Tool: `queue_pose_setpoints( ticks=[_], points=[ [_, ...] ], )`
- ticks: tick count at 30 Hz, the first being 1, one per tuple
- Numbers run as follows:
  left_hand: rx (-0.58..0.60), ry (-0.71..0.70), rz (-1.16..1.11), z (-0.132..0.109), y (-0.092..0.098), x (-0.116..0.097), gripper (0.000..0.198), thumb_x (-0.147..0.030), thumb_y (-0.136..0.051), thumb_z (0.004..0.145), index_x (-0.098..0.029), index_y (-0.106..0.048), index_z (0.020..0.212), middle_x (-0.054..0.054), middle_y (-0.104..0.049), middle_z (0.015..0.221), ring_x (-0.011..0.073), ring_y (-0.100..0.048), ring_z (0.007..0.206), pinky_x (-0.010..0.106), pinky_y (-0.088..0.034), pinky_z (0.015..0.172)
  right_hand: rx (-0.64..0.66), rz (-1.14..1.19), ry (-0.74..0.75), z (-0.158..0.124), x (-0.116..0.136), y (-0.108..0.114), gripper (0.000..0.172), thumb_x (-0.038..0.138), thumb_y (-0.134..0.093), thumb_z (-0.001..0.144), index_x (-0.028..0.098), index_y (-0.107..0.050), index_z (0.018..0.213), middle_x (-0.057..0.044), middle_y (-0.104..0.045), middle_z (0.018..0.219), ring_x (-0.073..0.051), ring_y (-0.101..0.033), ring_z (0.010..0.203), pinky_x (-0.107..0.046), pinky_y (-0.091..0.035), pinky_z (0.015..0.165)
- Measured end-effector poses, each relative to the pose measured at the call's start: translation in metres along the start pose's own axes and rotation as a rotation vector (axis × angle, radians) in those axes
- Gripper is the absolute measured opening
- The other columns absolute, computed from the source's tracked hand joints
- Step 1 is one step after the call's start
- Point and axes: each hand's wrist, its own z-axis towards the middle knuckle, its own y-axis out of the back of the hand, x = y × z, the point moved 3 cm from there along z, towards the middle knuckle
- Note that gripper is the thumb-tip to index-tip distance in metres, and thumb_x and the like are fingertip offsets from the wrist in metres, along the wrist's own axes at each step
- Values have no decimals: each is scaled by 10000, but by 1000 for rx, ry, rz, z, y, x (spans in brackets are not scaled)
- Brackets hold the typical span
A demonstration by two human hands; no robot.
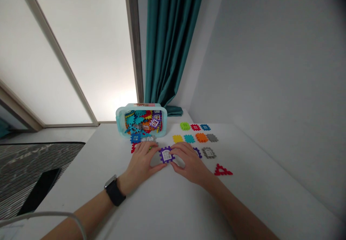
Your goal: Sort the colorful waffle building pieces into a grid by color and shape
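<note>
**Purple window tile between both hands, rows laid out, box mostly full**

From my remote seat, the purple window tile (166,155) sits at the centre of the white table (162,204), and both hands are on it. The left hand (142,162) pinches its left edge with thumb and fingertips, and the right hand (189,162) grasps its right edge the same way. I cannot tell whether the tile rests flat on the table or is lifted just off it.

Just right of the right hand, a second purple tile (198,152) peeks out from under the fingers, with a grey window tile (208,152) beside it. A red triangle (223,170) lies nearer and further right, apart from the others.

Beyond these I count two tidy rows. The nearer row holds a yellow tile (177,138), a teal tile (189,138), an orange tile (201,137) and a grey tile (212,137). The far row holds a green tile (185,125), a red tile (195,127) and a blue tile (205,127). So roughly ten pieces are spread out singly, none joined to another as far as I can see.

To the far left, the pale turquoise box (120,119) lies tipped on its side with its mouth toward me, packed with mixed pieces. A blue window tile (135,138) and a few others have spilled at its mouth, so by my reckoning most of the stock is unsorted.

A dark watch (115,191) is on the left wrist, and a teal curtain (170,41) hangs behind the table.
</note>
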Motion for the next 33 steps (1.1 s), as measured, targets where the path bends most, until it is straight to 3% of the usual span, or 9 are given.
queue_pose_setpoints(
  ticks=[5, 10, 16, 24, 33],
  points=[
    [61, 14, -26, 23, -26, -20, 433, -466, -778, 813, -197, -642, 1124, 106, -621, 1142, 303, -575, 1068, 456, -459, 920, -60, -23, -46, -22, -25, 19, 276, 155, -650, 843, 242, -609, 1102, -81, -689, 1113, -259, -613, 1090, -473, -482, 988],
    [171, -18, -99, 53, -64, -43, 437, -388, -759, 841, -198, -608, 1205, 103, -603, 1170, 294, -569, 1095, 449, -476, 918, -89, -91, -124, -55, -64, 40, 270, 147, -642, 830, 231, -624, 1086, -84, -703, 1129, -263, -625, 1086, -503, -453, 1027],
    [188, -31, -177, 74, -103, -48, 366, -316, -702, 859, -216, -597, 1195, 93, -603, 1192, 286, -565, 1122, 445, -475, 942, -122, -145, -272, -80, -101, 52, 199, 188, -654, 832, 231, -651, 1026, -83, -722, 1101, -284, -622, 1085, -498, -480, 983],
    [256, 6, -254, 63, -114, -38, 173, -192, -615, 882, -230, -585, 1048, 59, -663, 1157, 265, -579, 1119, 429, -458, 948, -64, -155, -308, -80, -104, 40, 249, 130, -644, 803, 237, -654, 1028, -69, -731, 1101, -275, -633, 1071, -479, -462, 986],
    [340, 12, -213, 62, -123, -34, 244, -245, -642, 883, -223, -549, 1108, 71, -654, 1176, 273, -571, 1136, 425, -464, 950, 8, -184, -319, -79, -105, 32, 251, 132, -646, 824, 243, -675, 1047, -64, -735, 1103, -261, -627, 1079, -463, -442, 992]
  ],
)
